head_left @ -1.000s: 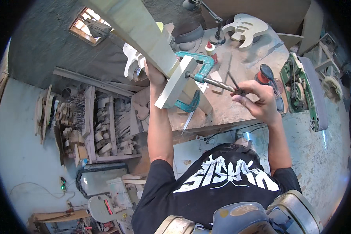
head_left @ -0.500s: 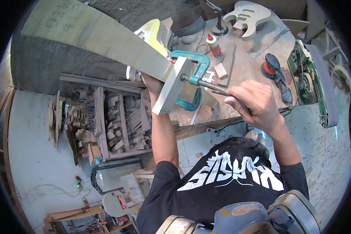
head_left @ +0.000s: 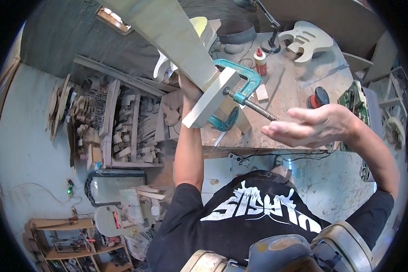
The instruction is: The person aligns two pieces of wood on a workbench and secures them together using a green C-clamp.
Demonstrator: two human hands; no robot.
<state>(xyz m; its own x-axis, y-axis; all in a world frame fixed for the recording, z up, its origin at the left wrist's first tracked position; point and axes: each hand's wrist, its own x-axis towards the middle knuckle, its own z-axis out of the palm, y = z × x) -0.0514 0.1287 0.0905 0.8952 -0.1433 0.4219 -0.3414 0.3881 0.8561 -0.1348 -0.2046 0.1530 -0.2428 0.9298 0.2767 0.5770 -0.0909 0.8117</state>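
A long pale wooden plank [head_left: 167,31] runs up to the top left, with a shorter pale wood block [head_left: 211,97] clamped across its near end by a teal C-clamp [head_left: 242,79]. My left hand [head_left: 189,88] grips the plank from below, mostly hidden behind the wood. The clamp's threaded screw [head_left: 256,110] points toward my right hand [head_left: 310,128], which hovers flat with fingers extended; the screw's end is at or behind its fingertips.
A wooden workbench [head_left: 285,90] carries a glue bottle [head_left: 260,62], an unfinished guitar body [head_left: 306,41], a black and red round tool [head_left: 318,97] and a second teal clamp [head_left: 224,123]. Shelves of wood scraps [head_left: 122,127] stand at left.
My right hand has let go of the clamp's screw handle and opened flat. The plank with its clamp has swung toward upright and nearer.
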